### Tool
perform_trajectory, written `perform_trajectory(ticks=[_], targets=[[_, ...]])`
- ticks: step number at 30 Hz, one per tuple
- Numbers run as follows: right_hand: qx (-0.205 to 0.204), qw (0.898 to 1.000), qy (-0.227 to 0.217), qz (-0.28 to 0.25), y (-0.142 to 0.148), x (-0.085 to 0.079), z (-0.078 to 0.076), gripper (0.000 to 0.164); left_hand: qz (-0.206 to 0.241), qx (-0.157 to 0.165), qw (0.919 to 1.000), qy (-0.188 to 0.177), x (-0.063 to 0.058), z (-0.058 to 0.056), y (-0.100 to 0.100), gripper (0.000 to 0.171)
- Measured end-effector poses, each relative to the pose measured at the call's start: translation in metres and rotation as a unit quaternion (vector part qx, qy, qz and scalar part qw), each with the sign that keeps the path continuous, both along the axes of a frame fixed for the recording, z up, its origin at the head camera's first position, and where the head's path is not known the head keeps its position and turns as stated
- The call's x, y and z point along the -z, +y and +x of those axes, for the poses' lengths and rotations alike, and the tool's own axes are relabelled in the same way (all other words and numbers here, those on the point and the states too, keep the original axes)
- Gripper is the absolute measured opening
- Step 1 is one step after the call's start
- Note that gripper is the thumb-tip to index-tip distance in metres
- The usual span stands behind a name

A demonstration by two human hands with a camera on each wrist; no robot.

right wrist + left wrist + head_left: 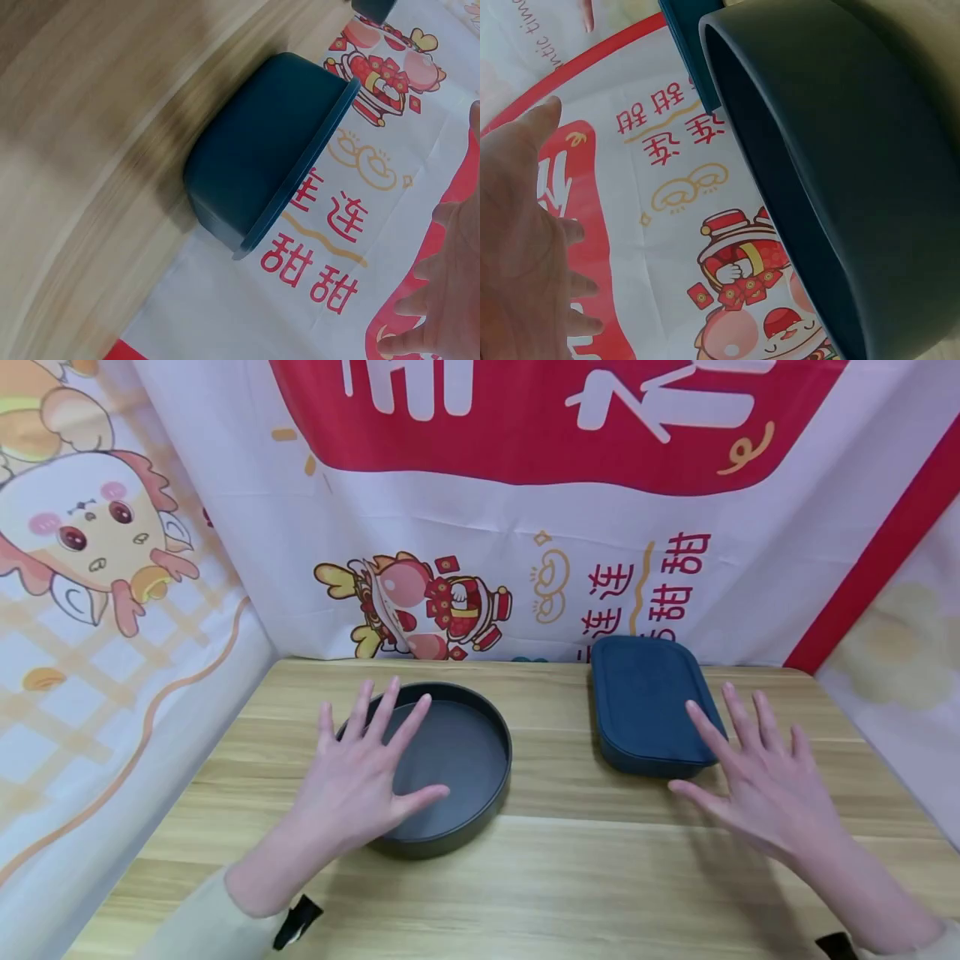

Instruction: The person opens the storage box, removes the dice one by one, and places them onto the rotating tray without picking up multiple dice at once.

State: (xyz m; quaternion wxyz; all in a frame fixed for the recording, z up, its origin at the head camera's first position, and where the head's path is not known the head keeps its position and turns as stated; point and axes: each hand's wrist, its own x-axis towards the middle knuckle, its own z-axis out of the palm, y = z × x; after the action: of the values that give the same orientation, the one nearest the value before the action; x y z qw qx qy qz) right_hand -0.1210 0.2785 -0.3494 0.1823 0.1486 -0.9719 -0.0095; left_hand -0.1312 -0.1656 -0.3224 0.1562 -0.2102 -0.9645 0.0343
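Head view, left hand: left hand (356,785), grip spread wide, fingers and thumb straight and apart, poised over the left side of the pan; in the left wrist view a gap separates hand and pan.
Right hand: right hand (768,785), grip likewise spread, fingers straight; its thumb and forefinger cross the near right corner of the box in the head view, while the right wrist view sets hand and box apart.
Pan: round dark grey pan (453,768), upright, left of centre on the bench (585,868); straight wall, open top, smooth inner floor showing.
Box: dark blue rectangular box (648,706), upright, lid on, contents hidden; right of centre, at the bench's far edge; contact with the cloth behind cannot be told.
Room between: a broad stretch of wood grain from pan to box; more wood along the near side.
Edges: bench bounded behind by a white and red printed cloth (465,518), at left by a checked cartoon cloth (82,685), at right by a pale cloth (900,668).
Wrists: pale sleeve (213,918) on the left forearm, black strap (298,920) beside it.
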Motion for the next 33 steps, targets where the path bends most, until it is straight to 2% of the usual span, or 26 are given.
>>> perform_trajectory(ticks=[8, 16, 24, 33], targets=[[0.009, 1.0, -0.022, 0.008, 0.004, -0.003, -0.009, 0.098, -0.005, 0.012, 0.9998, 0.012, -0.009, -0.01, 0.01, 0.1], [0.016, 0.999, -0.027, 0.023, 0.007, -0.006, -0.019, 0.099, -0.019, 0.022, 0.9995, -0.012, -0.01, -0.023, 0.027, 0.099], [0.021, 0.999, -0.031, 0.019, 0.016, -0.004, -0.028, 0.095, -0.025, 0.032, 0.9987, -0.029, -0.012, -0.039, 0.054, 0.099], [0.039, 0.997, -0.068, 0.012, 0.02, -0.005, -0.043, 0.094, -0.039, 0.056, 0.9971, -0.033, -0.006, -0.063, 0.089, 0.098]])
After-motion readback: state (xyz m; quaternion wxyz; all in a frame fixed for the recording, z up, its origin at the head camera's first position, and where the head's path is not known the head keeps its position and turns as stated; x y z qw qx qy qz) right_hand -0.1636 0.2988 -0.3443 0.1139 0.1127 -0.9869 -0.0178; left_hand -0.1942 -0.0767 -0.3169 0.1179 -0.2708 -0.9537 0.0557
